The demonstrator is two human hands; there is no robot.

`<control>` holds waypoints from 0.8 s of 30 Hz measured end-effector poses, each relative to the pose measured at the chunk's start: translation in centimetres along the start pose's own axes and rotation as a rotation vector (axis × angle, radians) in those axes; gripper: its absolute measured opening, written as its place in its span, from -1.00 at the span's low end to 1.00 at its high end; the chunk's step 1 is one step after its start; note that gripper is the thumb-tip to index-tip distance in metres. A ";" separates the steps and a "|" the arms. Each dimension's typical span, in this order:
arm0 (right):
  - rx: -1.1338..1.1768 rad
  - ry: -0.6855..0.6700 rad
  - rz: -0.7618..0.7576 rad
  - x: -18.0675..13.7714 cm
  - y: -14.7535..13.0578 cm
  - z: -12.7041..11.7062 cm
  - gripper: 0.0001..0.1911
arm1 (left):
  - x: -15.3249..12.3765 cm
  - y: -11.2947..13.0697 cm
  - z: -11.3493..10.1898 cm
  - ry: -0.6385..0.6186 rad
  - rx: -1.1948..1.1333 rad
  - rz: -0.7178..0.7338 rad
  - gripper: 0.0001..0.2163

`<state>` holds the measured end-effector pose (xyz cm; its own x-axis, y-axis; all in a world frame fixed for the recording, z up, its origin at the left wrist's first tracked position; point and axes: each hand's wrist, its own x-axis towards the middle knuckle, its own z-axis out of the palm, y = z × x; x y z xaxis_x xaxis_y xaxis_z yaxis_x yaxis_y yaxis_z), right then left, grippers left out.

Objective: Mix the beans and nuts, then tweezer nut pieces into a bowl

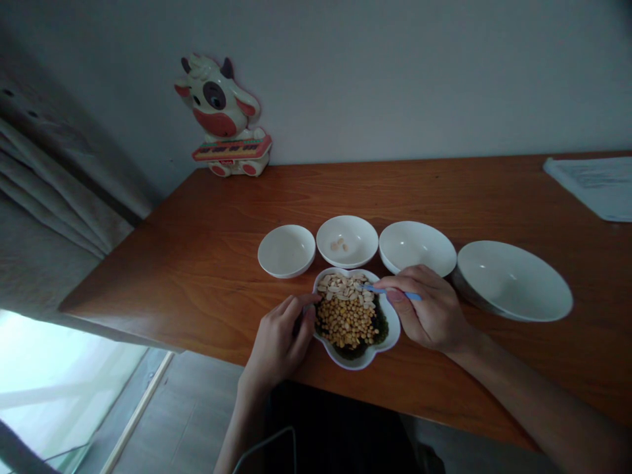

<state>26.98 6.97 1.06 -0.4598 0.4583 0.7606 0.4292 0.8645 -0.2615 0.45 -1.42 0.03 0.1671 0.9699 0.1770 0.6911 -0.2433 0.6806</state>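
The right hand [432, 313] pinches a slim blue tool [395, 291] between thumb and fingers, its far end among the pale seeds at the far side of a scalloped white dish. The left hand [284, 336] is half curled, index fingertip at the left rim of that scalloped white dish [394, 322]; whether it grips the rim I cannot tell. The dish sits between the 2 hands, close to the table's near edge, and holds at least 3 kinds of food: flat pale seeds [340, 286] at the far side, rounded yellow beans [345, 319] across the middle, and small dark green grains [381, 322] showing around the right and near sides, too fine to name.

Beyond it, 4 white bowls stand in a row. The leftmost bowl [286, 250] shows its white inside; the 2nd bowl [358, 242] holds about 3 pale pieces [339, 245]. The 3rd bowl [415, 243] is partly behind the right hand, and the 4th bowl [513, 280] looks widest.

Farther out on the wooden table [148, 263], a cow-shaped toy keyboard [217, 118] stands at the back left. At the far right lies a sheet [597, 187] with printed lines too faint to read.
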 end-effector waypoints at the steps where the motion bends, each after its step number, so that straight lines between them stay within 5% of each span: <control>1: 0.000 0.010 -0.007 0.0 0.0 -0.1 -0.77 | 0.0 0.0 0.0 -0.001 0.002 0.002 -0.75; 24: -0.213 0.139 0.051 0.4 0.7 -0.2 -0.80 | -0.1 0.0 0.0 -0.013 -0.013 -0.007 -0.75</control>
<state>27.31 7.74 1.27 -0.3287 0.4550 0.8276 0.6100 0.7713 -0.1817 0.41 -1.47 0.02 0.1714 0.9716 0.1632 0.6830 -0.2366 0.6910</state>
